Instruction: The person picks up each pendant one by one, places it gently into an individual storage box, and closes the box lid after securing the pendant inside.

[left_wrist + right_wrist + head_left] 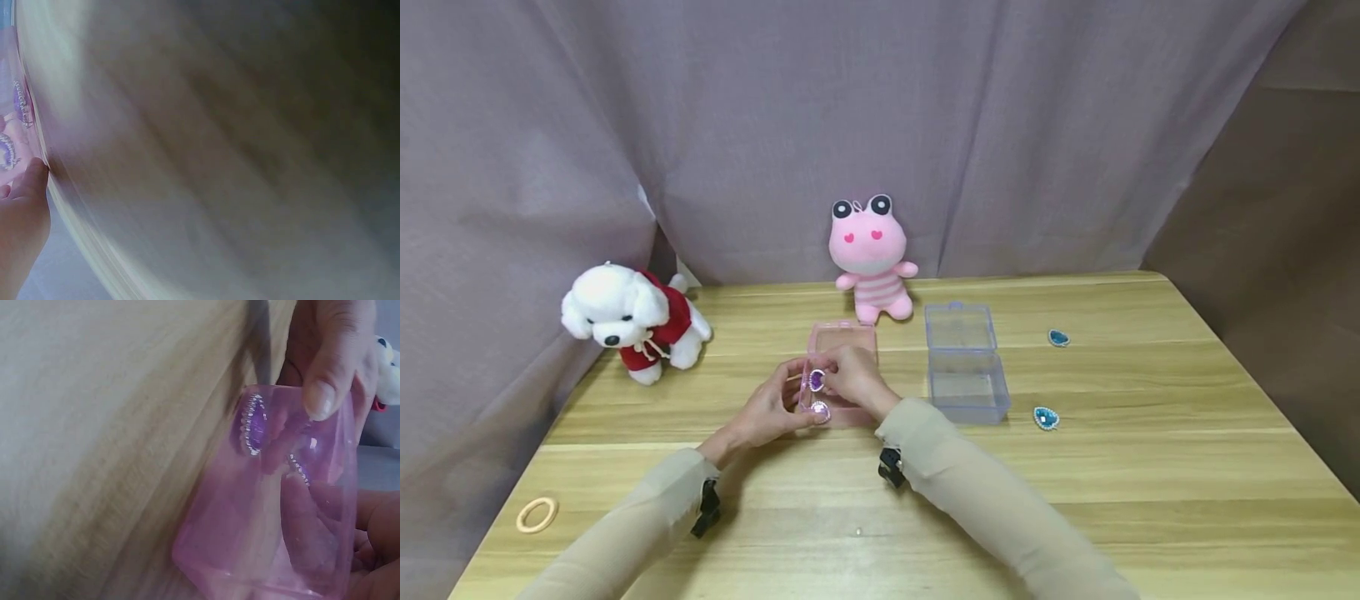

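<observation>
Purple gem [817,381] pinched narrowly by right hand [859,377], inside pink box [850,418] gripped by left hand [771,412]. If pinch slips, gem could be dropped; 2nd gem [821,412], beside left-hand grip, could be knocked.

Our left hand [766,412] grips; just beside that grip, our right hand [859,380] pinches, both sleeved forearms [988,498] angling in behind.

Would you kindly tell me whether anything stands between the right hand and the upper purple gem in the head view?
Nothing visible does: the right hand holds the upper gem, and the lid of the pink box stands open behind them.
</observation>
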Demonstrator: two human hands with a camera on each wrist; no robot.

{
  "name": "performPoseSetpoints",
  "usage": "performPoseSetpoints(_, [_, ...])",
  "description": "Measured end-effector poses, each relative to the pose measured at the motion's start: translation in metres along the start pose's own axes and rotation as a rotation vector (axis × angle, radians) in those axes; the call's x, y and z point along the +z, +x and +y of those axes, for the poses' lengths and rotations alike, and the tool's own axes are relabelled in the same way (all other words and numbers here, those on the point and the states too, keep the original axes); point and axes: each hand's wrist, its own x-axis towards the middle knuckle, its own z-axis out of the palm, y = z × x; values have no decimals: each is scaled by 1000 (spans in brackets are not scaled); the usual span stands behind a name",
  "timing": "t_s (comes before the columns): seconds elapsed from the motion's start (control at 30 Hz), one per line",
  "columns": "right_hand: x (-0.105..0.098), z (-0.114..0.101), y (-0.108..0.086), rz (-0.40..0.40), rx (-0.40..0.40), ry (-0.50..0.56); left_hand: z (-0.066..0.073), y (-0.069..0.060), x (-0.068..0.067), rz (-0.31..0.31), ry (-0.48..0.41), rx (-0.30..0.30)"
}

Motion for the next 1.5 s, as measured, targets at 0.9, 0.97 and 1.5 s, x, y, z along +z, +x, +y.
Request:
performPoseSetpoints(0.9, [-12, -3, -7, -151, -36, -229, 0, 1, 1, 19, 62, -12])
performPoseSetpoints(0.97, [-13, -3, -9, -161, -48, -213, -1, 1, 0, 24, 74, -9])
performPoseSetpoints(1.5, [-127, 46, -59, 79, -47, 358, 36, -5, 12, 162, -38, 107])
